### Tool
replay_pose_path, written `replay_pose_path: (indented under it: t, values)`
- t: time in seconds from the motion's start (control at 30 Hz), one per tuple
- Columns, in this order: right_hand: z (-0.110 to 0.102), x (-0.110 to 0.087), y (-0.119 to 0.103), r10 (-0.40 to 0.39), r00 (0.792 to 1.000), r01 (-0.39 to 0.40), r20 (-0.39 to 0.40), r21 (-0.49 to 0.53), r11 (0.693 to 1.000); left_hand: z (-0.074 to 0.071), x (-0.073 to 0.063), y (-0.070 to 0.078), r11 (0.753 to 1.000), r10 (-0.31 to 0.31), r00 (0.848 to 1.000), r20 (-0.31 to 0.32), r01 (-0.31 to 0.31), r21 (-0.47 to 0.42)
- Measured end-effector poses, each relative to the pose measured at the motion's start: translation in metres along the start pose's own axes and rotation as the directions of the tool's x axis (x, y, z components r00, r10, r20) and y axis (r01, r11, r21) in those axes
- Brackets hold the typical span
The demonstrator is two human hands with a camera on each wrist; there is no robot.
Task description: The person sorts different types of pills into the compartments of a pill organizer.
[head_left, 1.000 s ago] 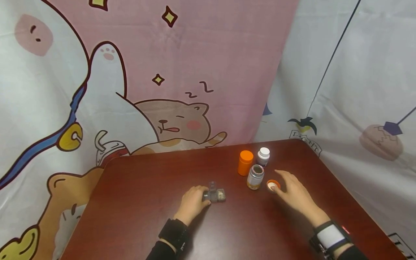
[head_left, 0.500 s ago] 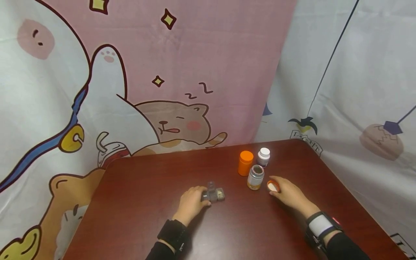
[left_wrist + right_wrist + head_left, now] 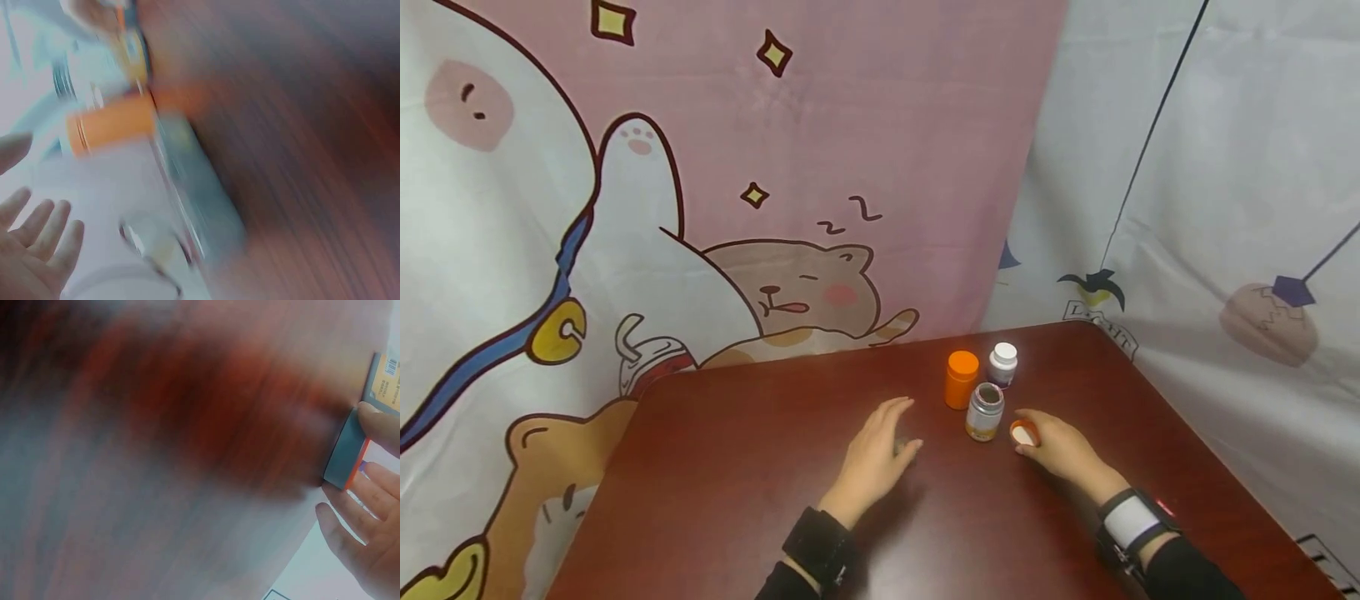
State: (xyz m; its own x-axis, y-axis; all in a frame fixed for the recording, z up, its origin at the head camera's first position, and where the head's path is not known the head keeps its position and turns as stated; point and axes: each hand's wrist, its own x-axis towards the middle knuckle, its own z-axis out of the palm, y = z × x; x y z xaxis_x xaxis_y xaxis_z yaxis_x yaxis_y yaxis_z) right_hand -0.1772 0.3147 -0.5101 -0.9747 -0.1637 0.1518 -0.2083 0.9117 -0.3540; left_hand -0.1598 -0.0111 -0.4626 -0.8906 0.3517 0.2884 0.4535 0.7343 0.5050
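My left hand [image 3: 871, 457] is off the surface, fingers extended and thumb apart, holding nothing. It mostly hides the clear pill organizer [image 3: 906, 447] in the head view; blurred in the left wrist view, the pill organizer [image 3: 200, 190] lies on the table. My right hand [image 3: 1063, 446] holds an upturned bottle cap [image 3: 1022, 432], orange-rimmed with a white inside, between thumb and fingers on the tabletop. In the right wrist view the thumb lies against the cap [image 3: 347, 450]. Left of it stands an uncapped grey pill bottle [image 3: 984, 413] with a yellow-edged label.
Behind the uncapped bottle stand an orange bottle [image 3: 961, 381] with its lid on and a small white-capped bottle [image 3: 1002, 365]. All rest on a dark red-brown table [image 3: 737, 467]. A printed cartoon cloth [image 3: 925, 167] hangs behind its far edge.
My left hand has let go of the pill organizer, opened and moved up and right. My right hand has come down and closed its thumb and fingers about the cap.
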Motion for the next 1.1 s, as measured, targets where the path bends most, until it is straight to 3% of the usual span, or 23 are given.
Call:
replay_pose_path:
  t: [0.13,0.23,0.43,0.57,0.7,0.9,1.03,1.1]
  values:
    - [-0.001,-0.002,-0.001,0.000,1.000,0.000,-0.004,-0.006,1.000,0.026,0.018,0.027,0.995,-0.019,0.995,0.094,0.029,-0.100]
    - [0.000,-0.005,-0.001,0.013,1.000,-0.013,0.007,-0.003,1.000,0.050,0.031,0.038,0.979,-0.049,0.990,0.134,0.074,-0.188]
    - [0.001,-0.005,0.002,-0.003,1.000,0.003,-0.026,-0.006,1.000,0.087,0.054,0.055,0.937,-0.102,0.991,0.088,0.125,-0.326]
    - [0.001,-0.003,0.004,-0.003,0.999,0.003,-0.045,-0.001,1.000,0.103,0.062,0.065,0.913,-0.182,0.983,0.030,0.180,-0.366]
    - [0.003,-0.002,0.002,-0.004,0.999,0.004,-0.037,0.001,1.000,0.112,0.067,0.069,0.903,-0.245,0.969,-0.031,0.216,-0.371]
    - [0.003,-0.001,0.001,-0.011,0.999,0.011,-0.032,-0.011,1.000,0.120,0.071,0.070,0.910,-0.267,0.959,-0.097,0.217,-0.353]
    - [0.001,-0.001,0.001,-0.024,0.999,0.023,-0.026,-0.014,1.000,0.117,0.069,0.069,0.923,-0.240,0.967,-0.081,0.201,-0.329]
    - [-0.001,-0.001,0.003,-0.030,0.999,0.030,-0.024,-0.014,0.999,0.110,0.067,0.067,0.923,-0.213,0.976,-0.034,0.190,-0.336]
